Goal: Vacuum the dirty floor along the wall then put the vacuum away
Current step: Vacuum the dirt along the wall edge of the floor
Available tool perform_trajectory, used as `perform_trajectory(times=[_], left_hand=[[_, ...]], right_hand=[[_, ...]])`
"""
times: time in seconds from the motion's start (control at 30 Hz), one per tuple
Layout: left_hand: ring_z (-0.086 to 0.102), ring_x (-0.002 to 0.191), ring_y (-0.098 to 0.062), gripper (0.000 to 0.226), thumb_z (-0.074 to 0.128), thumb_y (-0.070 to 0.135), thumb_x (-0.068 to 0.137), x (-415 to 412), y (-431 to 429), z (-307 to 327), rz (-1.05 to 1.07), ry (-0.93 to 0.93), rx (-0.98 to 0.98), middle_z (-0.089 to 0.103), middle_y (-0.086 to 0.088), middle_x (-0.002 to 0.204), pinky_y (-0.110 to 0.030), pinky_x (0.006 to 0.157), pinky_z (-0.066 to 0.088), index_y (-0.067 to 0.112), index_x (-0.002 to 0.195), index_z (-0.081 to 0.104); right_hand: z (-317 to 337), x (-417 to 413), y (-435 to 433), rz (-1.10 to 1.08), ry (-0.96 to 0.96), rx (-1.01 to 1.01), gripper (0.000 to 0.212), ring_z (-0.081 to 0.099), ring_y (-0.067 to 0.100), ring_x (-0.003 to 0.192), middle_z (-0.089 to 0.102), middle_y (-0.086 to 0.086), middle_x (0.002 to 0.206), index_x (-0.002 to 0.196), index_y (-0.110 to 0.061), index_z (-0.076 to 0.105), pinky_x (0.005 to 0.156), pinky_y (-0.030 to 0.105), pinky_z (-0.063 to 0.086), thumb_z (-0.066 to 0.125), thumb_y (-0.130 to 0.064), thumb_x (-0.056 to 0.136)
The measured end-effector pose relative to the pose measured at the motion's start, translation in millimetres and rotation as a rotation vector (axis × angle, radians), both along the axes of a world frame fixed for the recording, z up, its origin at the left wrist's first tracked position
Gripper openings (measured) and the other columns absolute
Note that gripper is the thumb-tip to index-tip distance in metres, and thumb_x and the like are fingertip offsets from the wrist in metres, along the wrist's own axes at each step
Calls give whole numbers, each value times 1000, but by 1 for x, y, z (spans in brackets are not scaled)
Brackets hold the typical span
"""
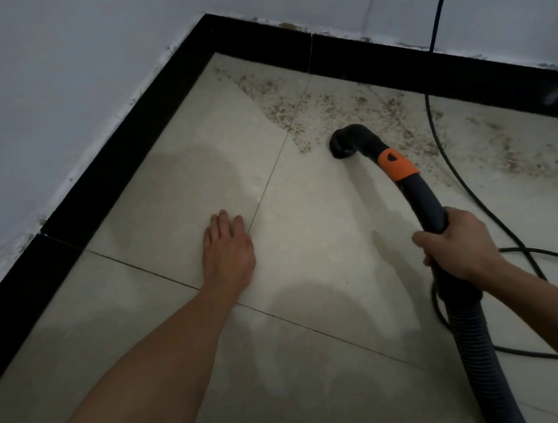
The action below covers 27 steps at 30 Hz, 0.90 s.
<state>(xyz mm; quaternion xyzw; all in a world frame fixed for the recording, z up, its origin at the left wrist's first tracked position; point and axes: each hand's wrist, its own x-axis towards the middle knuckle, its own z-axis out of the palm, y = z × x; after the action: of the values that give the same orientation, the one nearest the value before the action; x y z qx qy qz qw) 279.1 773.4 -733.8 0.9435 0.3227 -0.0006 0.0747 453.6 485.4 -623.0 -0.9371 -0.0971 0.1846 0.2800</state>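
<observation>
My right hand (456, 244) grips the dark vacuum hose handle (423, 203), which has an orange collar (397, 164). The black nozzle (344, 142) at its end touches the pale tiled floor (308, 242) at the near edge of a band of brownish dirt (346, 107) lying along the far wall. My left hand (228, 247) rests flat on the tile, fingers together, holding nothing. The ribbed hose (473, 335) runs back down to the lower right edge of the view.
Black skirting (125, 141) lines both white walls, which meet in a corner at top centre. A black power cord (443, 146) hangs down the far wall and loops across the floor at right. More dirt (522, 151) spreads rightward along the skirting.
</observation>
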Motion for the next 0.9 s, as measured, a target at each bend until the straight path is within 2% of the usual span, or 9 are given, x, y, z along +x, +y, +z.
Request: perform_trajectory(times=[0.17, 0.33, 0.5, 0.7, 0.8, 0.9], left_hand=[[22, 143, -36, 48, 36, 24, 100, 14, 16, -1, 97, -25, -25, 28, -23, 153, -44, 116, 19, 6, 144, 36], [24, 142, -37, 48, 37, 25, 100, 14, 19, -7, 102, -64, -16, 30, -25, 152, -46, 116, 21, 4, 143, 39], [23, 144, -34, 48, 36, 27, 100, 11, 17, -11, 124, -107, 1, 30, -22, 153, -44, 118, 19, 7, 144, 39], [20, 146, -30, 49, 35, 29, 101, 11, 17, -11, 144, -120, -14, 27, -18, 156, -41, 119, 15, 10, 145, 38], [18, 146, -29, 49, 33, 30, 101, 10, 18, -11, 148, -120, -22, 25, -16, 157, -40, 119, 13, 11, 146, 37], [17, 147, -28, 50, 32, 31, 101, 10, 18, -12, 150, -116, -18, 24, -16, 157, -39, 119, 12, 12, 147, 36]], right_hand=[[-4, 0, 19, 175, 55, -11, 17, 65, 10, 43, 68, 2, 56, 85, -18, 59, 48, 25, 48, 73, -18, 74], [-6, 23, 35, 17, -7, 19, 16, 64, 8, 41, 68, 3, 58, 82, -16, 58, 47, 23, 46, 72, -18, 75], [-13, 22, 56, 169, 56, 49, 18, 67, 12, 44, 69, 3, 57, 84, -20, 58, 47, 25, 48, 73, -16, 74], [-13, 53, 78, 29, -5, 61, 15, 66, 12, 42, 69, 6, 61, 84, -16, 59, 48, 25, 49, 72, -16, 77], [-15, 54, 90, 128, 47, 75, 15, 66, 15, 44, 69, 7, 59, 83, -16, 58, 46, 25, 49, 72, -14, 77], [-16, 58, 101, 191, 55, 42, 16, 67, 16, 45, 69, 8, 59, 85, -15, 59, 51, 30, 52, 72, -15, 77]])
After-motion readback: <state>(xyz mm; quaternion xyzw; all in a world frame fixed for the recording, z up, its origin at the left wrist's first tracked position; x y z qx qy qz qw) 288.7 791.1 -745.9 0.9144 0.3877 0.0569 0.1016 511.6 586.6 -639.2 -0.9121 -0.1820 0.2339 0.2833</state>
